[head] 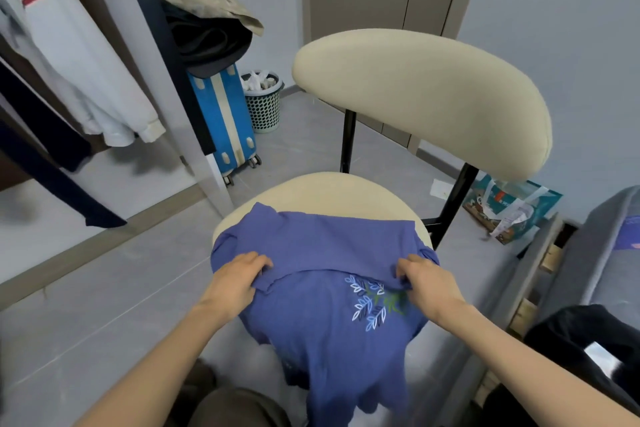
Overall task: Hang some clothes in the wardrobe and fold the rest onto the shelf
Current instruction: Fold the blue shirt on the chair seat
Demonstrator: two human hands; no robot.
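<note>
Fingers [263,262] of the left hand [235,282] curl over one end of a folded-over edge of the blue shirt [322,315]; those of the right hand [427,282] pinch the other end. It lies across the cream chair seat [332,191], its lower part hanging off the near edge, so this fold looks only half made. Farther left, a white striped garment [79,55] already hangs in the wardrobe. No shelf is visible.

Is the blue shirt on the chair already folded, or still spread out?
Partly folded. The blue shirt has its top part doubled over on the chair; left hand and right hand grip the fold, the rest hangs off the front.
</note>
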